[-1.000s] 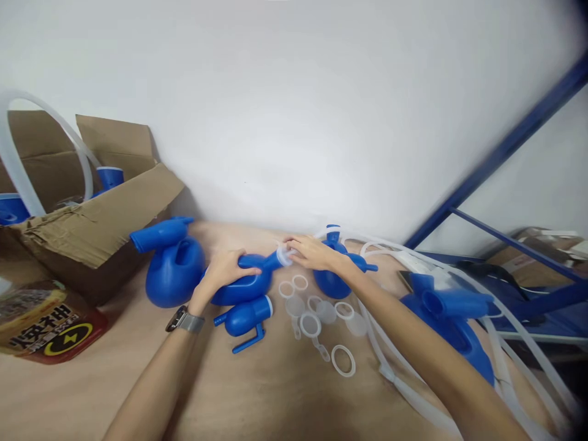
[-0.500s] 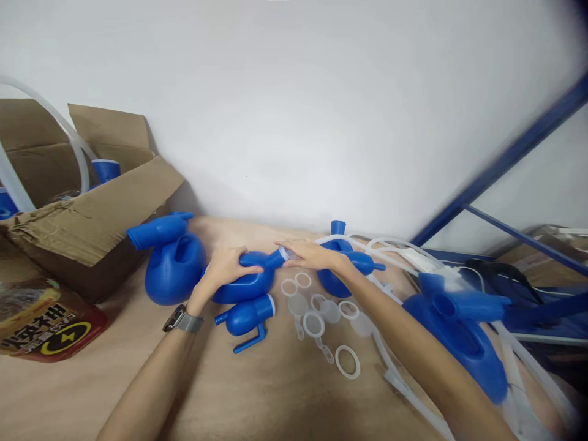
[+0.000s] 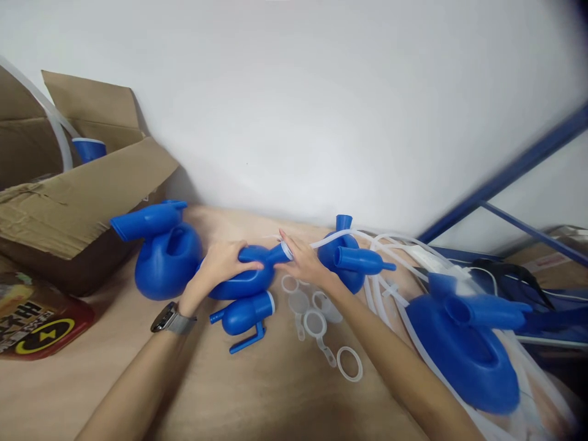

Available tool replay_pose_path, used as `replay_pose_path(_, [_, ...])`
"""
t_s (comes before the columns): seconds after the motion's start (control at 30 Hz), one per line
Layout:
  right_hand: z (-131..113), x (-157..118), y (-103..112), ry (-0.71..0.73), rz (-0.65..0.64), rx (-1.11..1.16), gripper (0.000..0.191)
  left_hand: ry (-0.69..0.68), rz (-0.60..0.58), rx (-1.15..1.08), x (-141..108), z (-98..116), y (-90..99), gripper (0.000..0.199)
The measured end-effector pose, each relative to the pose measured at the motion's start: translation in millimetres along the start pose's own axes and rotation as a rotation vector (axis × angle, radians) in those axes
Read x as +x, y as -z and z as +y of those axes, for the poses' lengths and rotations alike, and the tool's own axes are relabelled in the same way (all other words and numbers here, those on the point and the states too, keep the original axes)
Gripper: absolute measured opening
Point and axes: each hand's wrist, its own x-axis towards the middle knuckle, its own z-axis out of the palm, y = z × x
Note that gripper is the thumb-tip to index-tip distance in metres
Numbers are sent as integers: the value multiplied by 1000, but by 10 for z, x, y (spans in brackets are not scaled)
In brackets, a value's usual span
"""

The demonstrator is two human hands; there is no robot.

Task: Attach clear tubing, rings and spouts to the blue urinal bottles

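A blue plastic urinal bottle (image 3: 248,282) lies on its side between my hands. My left hand (image 3: 225,266), with a watch at the wrist, grips its body, thumb along the top. At the mouth of the neck, my right hand (image 3: 303,257) has its fingers around a white cap (image 3: 286,250); the palm side is hidden. Just below lies a blue spouted funnel piece (image 3: 248,315) with a bent handle. Several clear sealing rings and flap lids are near my right forearm, including a flap lid (image 3: 315,323) and a plain ring (image 3: 350,364).
Other blue bottles stand at the left (image 3: 168,260), behind my right hand (image 3: 342,278), and at the right (image 3: 463,355). White tubing (image 3: 381,294) winds across the right side. A cardboard box (image 3: 92,190) and a labelled jug (image 3: 46,324) are at the left; a blue metal frame (image 3: 509,177) is at the right.
My right hand has turned more upright around the cap, fingers now pointing up. The left hand keeps its hold on the bottle. The view has shifted slightly.
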Motion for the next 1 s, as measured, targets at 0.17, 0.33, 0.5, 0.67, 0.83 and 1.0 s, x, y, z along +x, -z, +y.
replay_pose_path(0.17, [5,-55,-115,-37,64,69,90,-32,2,31,15,-11,-21,70])
replay_pose_path(0.33, [-34,-51,-107,-30,83,82,76,-28,-21,49,33,-21,-30,71])
replay_pose_path(0.5, [-42,34,27,-8,-32,126,62,-119,-65,16,114,-61,-7,66])
replay_pose_path(0.67, [-6,91,102,18,-103,148,57,-96,-156,-75,214,-26,47,66])
replay_pose_path(0.83, [-66,83,130,-85,-104,156,88,-29,-224,-77,251,23,112,92])
replay_pose_path(1.0, [-325,-27,45,-264,234,255,59,-54,-299,-78,315,96,147,110])
